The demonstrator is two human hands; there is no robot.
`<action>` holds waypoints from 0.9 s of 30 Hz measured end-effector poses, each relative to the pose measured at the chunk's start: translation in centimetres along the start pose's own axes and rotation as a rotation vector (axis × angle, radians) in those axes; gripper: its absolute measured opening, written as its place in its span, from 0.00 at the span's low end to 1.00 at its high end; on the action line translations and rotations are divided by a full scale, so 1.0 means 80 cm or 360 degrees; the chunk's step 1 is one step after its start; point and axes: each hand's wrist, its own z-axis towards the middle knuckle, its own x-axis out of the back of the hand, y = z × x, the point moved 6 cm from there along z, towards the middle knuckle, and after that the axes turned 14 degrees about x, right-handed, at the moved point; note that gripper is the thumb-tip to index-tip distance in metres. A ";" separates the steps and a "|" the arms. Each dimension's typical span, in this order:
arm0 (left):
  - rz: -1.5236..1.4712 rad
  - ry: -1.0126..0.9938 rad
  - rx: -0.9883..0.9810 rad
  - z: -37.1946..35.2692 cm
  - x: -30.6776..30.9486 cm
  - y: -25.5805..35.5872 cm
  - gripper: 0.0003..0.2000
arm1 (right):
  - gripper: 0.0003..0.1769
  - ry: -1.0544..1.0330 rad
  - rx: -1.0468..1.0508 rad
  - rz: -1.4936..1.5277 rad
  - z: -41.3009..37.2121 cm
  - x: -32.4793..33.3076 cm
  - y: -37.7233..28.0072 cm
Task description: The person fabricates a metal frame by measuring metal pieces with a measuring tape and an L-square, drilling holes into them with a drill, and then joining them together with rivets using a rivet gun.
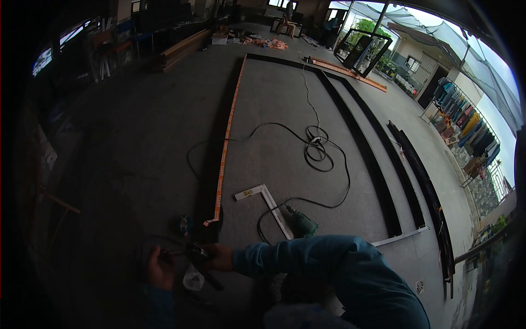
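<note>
- Left hand [160,270]: raised in deep shadow, fingers bent inward beside the dark piece; whether the fingertips pinch anything, cannot tell.
- Small object with teal parts [183,223]: on the floor, just beyond the hands; type indistinct.
- Dark piece [198,253]: between the hands, low and left of centre, nearer the right. Presumably stiff and light enough for one hand; best held round its thicker middle. Surface too dim to judge for slip.
- Clear plastic bag [193,278]: just below the dark piece; thin, soft, likely slippery and easily torn, best taken by a gathered edge. Contents, if any, unreadable.
- Right hand [221,259]: fingers drawn in, apparently closed on the dark piece; exact finger placement hidden.
- Long frame member with orange strip [224,156]: flat on the floor, near end close to the hands. Probably stiff and awkward through length; better lifted at two spread points.
- White set square [278,212]: on the floor, rigid, cable crossing it.
- Green drill [303,223]: lying beyond the right sleeve [307,253]; likely the densest hand tool, gripped by its handle, here cut off by the sleeve.
- Obscured: outline of the dark piece, its underside, and the join, if any, with the bar below; left forearm mostly lost in shadow.
</note>
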 end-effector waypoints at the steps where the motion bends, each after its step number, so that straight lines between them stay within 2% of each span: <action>1: 0.0004 0.0009 0.0004 -0.001 0.000 0.000 0.03 | 0.29 0.0000 0.0000 0.0000 -0.001 0.000 -0.006; 13: 0.0120 -0.0083 -0.0069 -0.004 -0.008 0.003 0.02 | 0.26 0.0034 0.0001 0.0024 -0.006 0.004 -0.019; 17: 0.0021 -0.0070 -0.0016 0.004 0.002 -0.001 0.02 | 0.27 0.0070 0.0112 -0.0016 -0.007 0.006 -0.025; 19: 0.0148 -0.0092 -0.0097 -0.001 -0.008 0.002 0.02 | 0.29 0.0089 0.0120 0.0048 -0.007 0.006 -0.025; 22: 0.0348 -0.0004 -0.0276 -0.019 -0.032 0.004 0.02 | 0.24 0.0074 0.0090 0.0063 -0.006 0.005 -0.010; 24: 0.0413 -0.0043 -0.0283 -0.022 -0.036 0.005 0.02 | 0.26 0.0131 0.0056 0.0065 -0.003 0.005 0.018; 27: 0.0510 -0.0087 -0.0296 -0.025 -0.043 0.004 0.02 | 0.29 0.0082 0.0052 0.0089 -0.008 0.007 -0.005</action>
